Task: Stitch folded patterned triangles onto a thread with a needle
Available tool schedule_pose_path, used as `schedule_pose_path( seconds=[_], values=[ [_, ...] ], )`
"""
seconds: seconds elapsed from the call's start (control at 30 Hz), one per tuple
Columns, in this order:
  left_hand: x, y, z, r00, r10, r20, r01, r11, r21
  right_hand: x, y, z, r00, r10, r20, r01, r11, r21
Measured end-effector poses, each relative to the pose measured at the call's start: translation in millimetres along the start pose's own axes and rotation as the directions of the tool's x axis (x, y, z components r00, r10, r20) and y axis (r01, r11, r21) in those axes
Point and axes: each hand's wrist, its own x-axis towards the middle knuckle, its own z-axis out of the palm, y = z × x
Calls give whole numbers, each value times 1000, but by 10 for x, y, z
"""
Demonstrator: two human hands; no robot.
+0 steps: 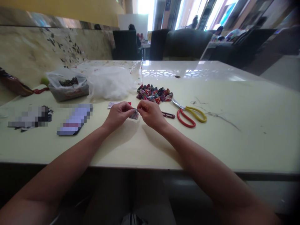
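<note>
Between my two hands is a small patterned fabric piece (134,114), greyish with some colour. My left hand (119,113) pinches its left side between thumb and fingers. My right hand (150,112) is closed at its right edge, fingertips pressed together; whatever sits in them is too small to make out. Just beyond the hands lies a pile of small stuffed fabric pieces (154,93) in red, blue and dark prints. Scissors (191,115) with one red and one yellow handle rest to the right, near a dark red snipping tool (168,115).
White stuffing (112,82) is heaped at the back left, beside a plastic bag (69,90) with dark bits. A phone (76,120) and fabric scraps (30,117) lie left. Loose threads (217,116) trail at right. Chairs (187,43) and people are beyond the table (234,150).
</note>
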Motion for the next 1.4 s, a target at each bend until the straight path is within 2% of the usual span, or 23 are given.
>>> schedule_pose_path(
  seconds=[0.43, 0.7, 0.9, 1.4],
  values=[
    [-21, 6, 19, 999, 27, -26, -24, 993, 115, -6, 23, 64, 1000, -28, 3, 28, 999, -26],
    [9, -6, 27, 998, -61, 4, 61, 989, -133, 0, 20, 40, 998, 41, -43, -36, 993, 109],
    [16, -2, 37, 991, -129, 28, 132, 964, -232, 0, 22, 29, 997, 68, -29, -63, 986, 157],
    [29, 9, 12, 992, -121, 46, 129, 949, -286, 7, 3, -14, 998, 61, -5, -59, 986, 158]
  ],
)
